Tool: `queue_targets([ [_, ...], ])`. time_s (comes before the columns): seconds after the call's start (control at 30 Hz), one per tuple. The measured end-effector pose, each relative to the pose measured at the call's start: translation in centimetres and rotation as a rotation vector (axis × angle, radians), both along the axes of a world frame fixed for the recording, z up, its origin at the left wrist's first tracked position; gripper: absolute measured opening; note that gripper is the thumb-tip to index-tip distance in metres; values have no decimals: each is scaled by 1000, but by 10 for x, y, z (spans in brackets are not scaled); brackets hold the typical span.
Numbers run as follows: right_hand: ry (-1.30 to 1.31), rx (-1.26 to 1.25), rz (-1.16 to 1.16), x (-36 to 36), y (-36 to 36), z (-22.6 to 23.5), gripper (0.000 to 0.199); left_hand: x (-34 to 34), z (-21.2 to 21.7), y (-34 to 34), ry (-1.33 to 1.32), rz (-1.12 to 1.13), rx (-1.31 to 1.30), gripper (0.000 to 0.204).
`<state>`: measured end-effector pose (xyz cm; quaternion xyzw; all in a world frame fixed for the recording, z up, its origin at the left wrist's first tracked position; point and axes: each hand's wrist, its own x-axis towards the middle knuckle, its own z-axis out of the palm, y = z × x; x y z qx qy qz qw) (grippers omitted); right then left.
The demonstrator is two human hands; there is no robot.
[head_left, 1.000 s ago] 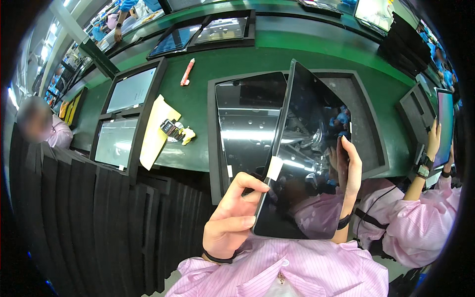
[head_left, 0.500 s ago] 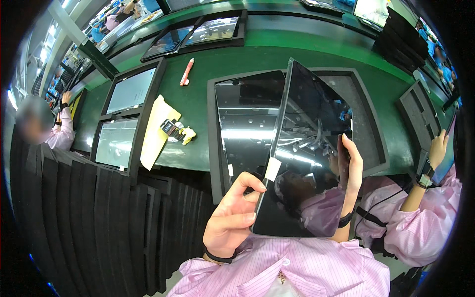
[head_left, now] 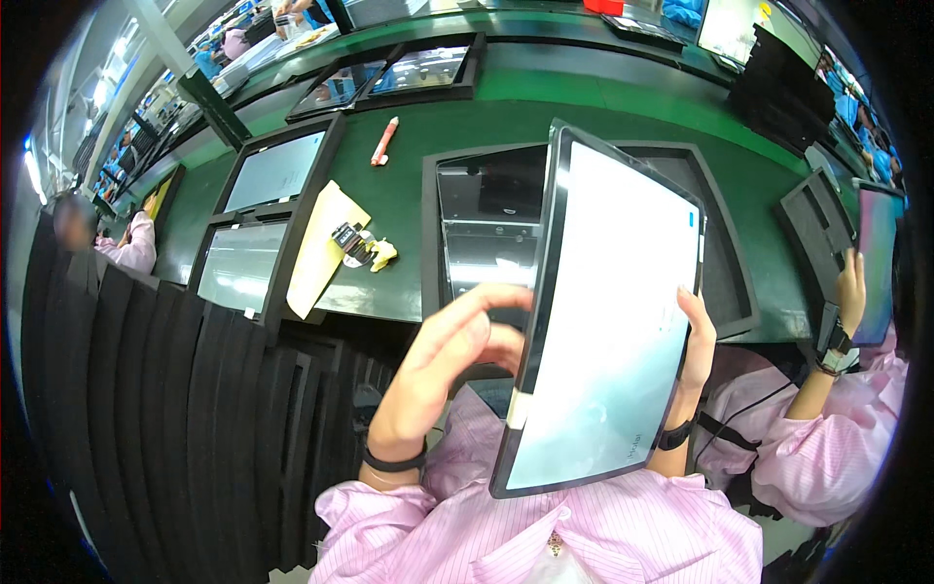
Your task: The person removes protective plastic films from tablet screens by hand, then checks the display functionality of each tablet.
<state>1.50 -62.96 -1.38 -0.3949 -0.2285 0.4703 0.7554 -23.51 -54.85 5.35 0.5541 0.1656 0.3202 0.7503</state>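
- The lit tablet (head_left: 613, 321) hides most fingers of the right hand (head_left: 698, 341).
- The left hand (head_left: 428, 360) is slightly blurred; whether its fingertips touch the tablet, I cannot tell.
- Behind the tablet, parts of the black tray (head_left: 725, 258) and of the dark panel (head_left: 491, 209) inside it are covered.
- The upper edge cuts off a red object (head_left: 603, 6).

A smooth, glossy, glass-like face is shown by the tablet (head_left: 608, 321). Between ten and eleven o'clock from it, light is mirrored by the glossy black screen (head_left: 489, 200), and a matt, foam-like finish is seen on the grey tray (head_left: 728, 263) at two. A slight sheen is carried by the smooth green worktop (head_left: 409, 219). Smooth plastic is suggested by the red pen (head_left: 383, 143) at ten. Soft, creased cloth is seen in the pink striped shirt (head_left: 632, 526) at six.
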Motion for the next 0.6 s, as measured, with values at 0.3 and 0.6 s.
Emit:
queue_targets([
  [0.3, -303, 58, -136, -29, -24, 27, 36, 20, 59, 23, 12, 356, 345, 26],
  [0.6, -343, 295, -64, -38, -26, 48, 35, 19, 88, -14, -204, 446, 759, 25],
])
